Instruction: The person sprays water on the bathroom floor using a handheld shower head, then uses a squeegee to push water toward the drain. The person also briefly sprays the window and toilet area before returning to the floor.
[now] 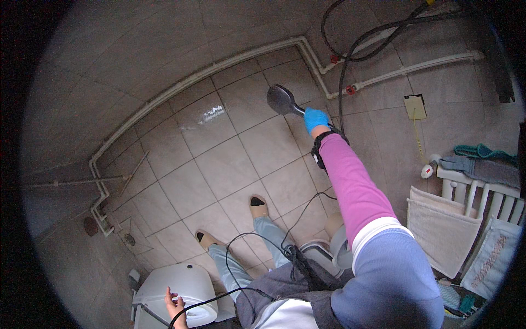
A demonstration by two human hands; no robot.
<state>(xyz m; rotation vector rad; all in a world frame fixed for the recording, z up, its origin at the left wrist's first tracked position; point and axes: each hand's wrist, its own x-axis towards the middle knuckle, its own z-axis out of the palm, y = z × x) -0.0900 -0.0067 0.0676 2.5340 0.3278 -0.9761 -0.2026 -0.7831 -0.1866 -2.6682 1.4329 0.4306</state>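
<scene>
My right hand (316, 119), in a blue glove, grips the handle of a dark shower head (281, 100). The shower head is held out above the tiled floor (225, 160), its broad round end pointing up and left in the view. Its dark hose (342, 90) runs up along the wall beside the hand. At the lower left, my left hand (175, 306) is bare, with its fingers apart and nothing seen in them. It is over the white toilet (176, 283); whether it touches the toilet I cannot tell.
White pipes (197, 78) with red valves (350, 90) follow the wall base. A radiator (458, 181) with hanging cloths (444, 230) stands right. Near my legs are a bin (322, 255) and a black cable (242, 234). A floor drain (129, 239) lies left.
</scene>
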